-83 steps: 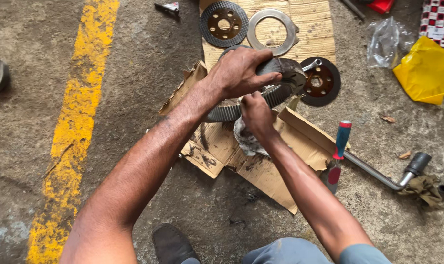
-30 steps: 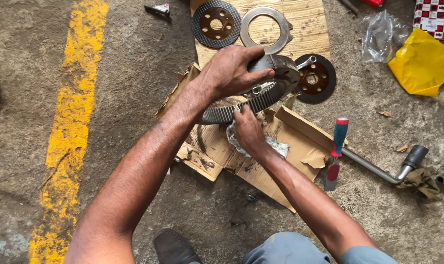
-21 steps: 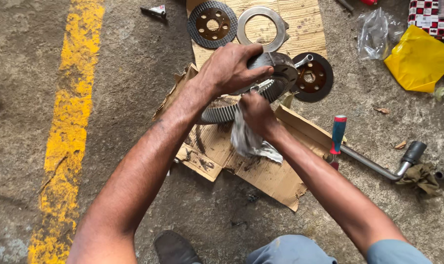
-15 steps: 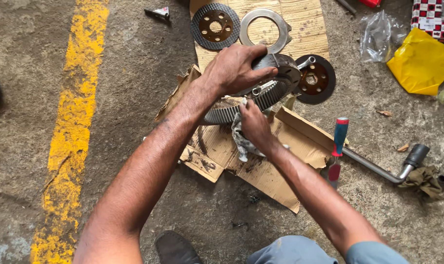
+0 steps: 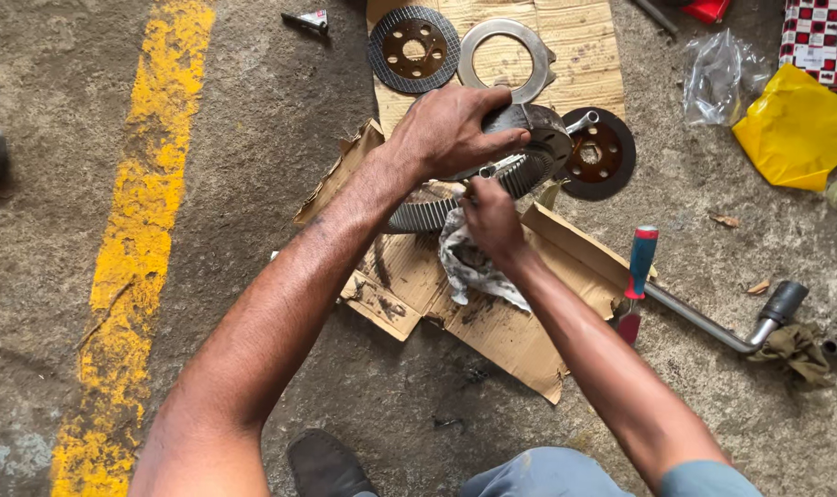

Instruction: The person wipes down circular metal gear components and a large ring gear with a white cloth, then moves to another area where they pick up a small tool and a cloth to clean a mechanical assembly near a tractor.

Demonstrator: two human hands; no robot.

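- Fingers (image 5: 492,138) of the left hand (image 5: 451,129) are spread and clamped over the top of the ring gear (image 5: 474,189), holding it from above.
- Right hand (image 5: 492,216) is closed around a dirty rag (image 5: 469,267), pressed against the gear's toothed rim on the near side.
- Ring gear sits tilted on the torn cardboard (image 5: 492,322), directly between both hands; its toothed edge runs from lower left to upper right.
- Left hand covers the gear, so it is the nearer one; the right touches only the rim.
- Two discs (image 5: 414,48) and a red-handled tool (image 5: 638,276) lie near, untouched.
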